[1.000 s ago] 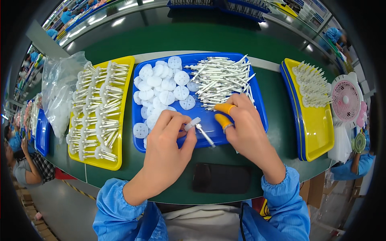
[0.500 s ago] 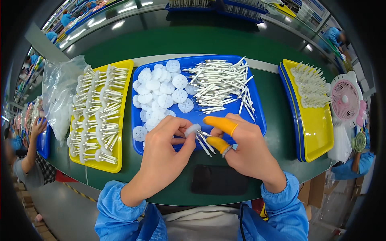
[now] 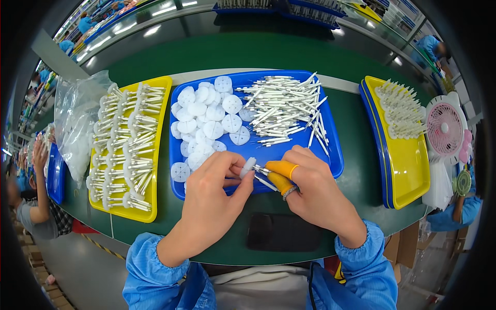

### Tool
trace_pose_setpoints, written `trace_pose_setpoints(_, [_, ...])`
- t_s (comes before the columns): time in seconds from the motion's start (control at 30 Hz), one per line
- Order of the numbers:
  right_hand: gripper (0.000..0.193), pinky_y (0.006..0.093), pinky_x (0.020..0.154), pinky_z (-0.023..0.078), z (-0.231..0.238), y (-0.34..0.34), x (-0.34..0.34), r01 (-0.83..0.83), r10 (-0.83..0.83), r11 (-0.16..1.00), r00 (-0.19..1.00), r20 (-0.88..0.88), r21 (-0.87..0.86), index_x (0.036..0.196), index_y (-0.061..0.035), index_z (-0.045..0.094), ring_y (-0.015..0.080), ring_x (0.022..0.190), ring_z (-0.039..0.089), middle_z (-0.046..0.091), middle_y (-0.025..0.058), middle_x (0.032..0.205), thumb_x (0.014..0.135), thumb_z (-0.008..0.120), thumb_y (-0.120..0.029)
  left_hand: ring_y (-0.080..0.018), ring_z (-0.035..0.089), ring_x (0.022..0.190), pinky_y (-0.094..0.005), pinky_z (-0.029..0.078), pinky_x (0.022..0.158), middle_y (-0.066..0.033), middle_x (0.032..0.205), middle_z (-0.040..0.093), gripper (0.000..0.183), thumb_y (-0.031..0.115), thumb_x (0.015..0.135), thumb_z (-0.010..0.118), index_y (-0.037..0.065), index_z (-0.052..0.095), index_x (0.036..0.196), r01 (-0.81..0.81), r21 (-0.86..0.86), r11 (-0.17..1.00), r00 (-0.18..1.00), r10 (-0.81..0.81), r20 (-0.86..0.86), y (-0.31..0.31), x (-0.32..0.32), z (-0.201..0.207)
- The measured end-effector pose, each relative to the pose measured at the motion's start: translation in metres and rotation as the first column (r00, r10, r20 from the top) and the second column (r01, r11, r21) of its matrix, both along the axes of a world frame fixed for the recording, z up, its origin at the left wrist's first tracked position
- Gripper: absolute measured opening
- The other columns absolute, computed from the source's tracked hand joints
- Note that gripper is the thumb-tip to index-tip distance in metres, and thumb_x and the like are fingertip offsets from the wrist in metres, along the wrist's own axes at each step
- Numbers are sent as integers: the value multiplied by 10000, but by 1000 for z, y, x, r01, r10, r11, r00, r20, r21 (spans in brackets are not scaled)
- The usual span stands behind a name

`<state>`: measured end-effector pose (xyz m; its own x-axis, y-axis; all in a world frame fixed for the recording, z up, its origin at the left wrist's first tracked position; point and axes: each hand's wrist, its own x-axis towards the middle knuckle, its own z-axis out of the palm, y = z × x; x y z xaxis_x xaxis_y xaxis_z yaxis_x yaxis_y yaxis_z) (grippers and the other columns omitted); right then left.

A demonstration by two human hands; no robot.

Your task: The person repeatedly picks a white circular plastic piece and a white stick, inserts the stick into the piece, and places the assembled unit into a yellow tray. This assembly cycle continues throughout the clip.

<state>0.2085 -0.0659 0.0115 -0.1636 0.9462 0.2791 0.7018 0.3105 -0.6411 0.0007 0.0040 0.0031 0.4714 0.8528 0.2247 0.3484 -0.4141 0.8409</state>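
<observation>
Over the front of a blue tray (image 3: 330, 150), my left hand (image 3: 214, 194) pinches a translucent white plastic disc (image 3: 248, 166) by its rim, turned edge-on. Thin white rods with metal tips stick out of the disc toward the right. My right hand (image 3: 315, 188), with yellow finger cots on thumb and forefinger, closes on these white rods (image 3: 265, 182) beside the disc. How many it grips is hidden by the fingers. In the tray behind, loose discs (image 3: 212, 129) lie heaped on the left and a pile of loose rods (image 3: 281, 106) on the right.
A yellow tray (image 3: 148, 213) at left holds rows of discs fitted with rods; a clear plastic bag (image 3: 77, 124) lies beside it. At right, stacked trays (image 3: 411, 183) carry more assemblies, near a pink fan (image 3: 445, 126). A black phone (image 3: 283, 232) lies in front of me. Another person (image 3: 39, 206) sits far left.
My right hand has shifted slightly, its finger cots now closed around the rods near the disc. The disc has turned more upright. At far left, the other person's hand has risen.
</observation>
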Motion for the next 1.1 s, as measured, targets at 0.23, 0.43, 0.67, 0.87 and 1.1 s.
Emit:
trace_pose_setpoints(0.23, [410, 443, 834, 483, -5, 1, -4, 4, -5, 998, 1000, 26, 58, 1094, 63, 763, 335, 936, 599, 598, 137, 939, 686, 750, 97, -148, 739, 886, -330, 713, 777, -100, 994, 718, 178, -56, 917, 828, -38, 716, 1054, 31, -4, 1000, 999, -31, -22, 0, 0, 0])
trace_pose_setpoints(0.43, [337, 450, 800, 486, -6, -3, -17, 25, -25, 998, 1000, -15, 52, 1000, 51, 728, 345, 909, 594, 602, 141, 927, 667, 753, 94, -259, 754, 839, -369, 670, 730, -136, 967, 686, 171, -26, 912, 806, -21, 707, 1051, 33, 98, 995, 999, -31, -25, -2, 2, -8])
trace_pose_setpoints(0.67, [237, 467, 682, 465, -9, -6, -26, 122, -105, 984, 986, -131, 132, 861, 50, 713, 368, 786, 569, 568, 153, 816, 631, 715, 105, -326, 744, 761, -415, 604, 660, -154, 940, 663, 184, -5, 891, 796, -10, 700, 1048, 27, 129, 991, 1000, -27, 2, -6, -1, -5])
trace_pose_setpoints(0.87, [186, 477, 683, 478, -13, 0, -32, 147, -141, 989, 976, -164, 23, 895, 70, 735, 387, 788, 596, 611, 158, 827, 712, 714, 97, -370, 683, 714, -478, 534, 612, -170, 980, 638, 191, -3, 927, 763, 0, 690, 1104, 53, 123, 991, 997, -46, -65, -9, -3, -14])
trace_pose_setpoints(1.1, [237, 468, 894, 537, -18, 30, 7, 263, -274, 962, 929, 249, 75, 1036, 95, 799, 374, 1012, 632, 670, 174, 1010, 808, 735, 81, -243, 776, 902, -344, 705, 754, -127, 1080, 670, 142, -47, 991, 753, -55, 715, 1127, -46, 88, 995, 998, 50, -40, 1, -2, -5])
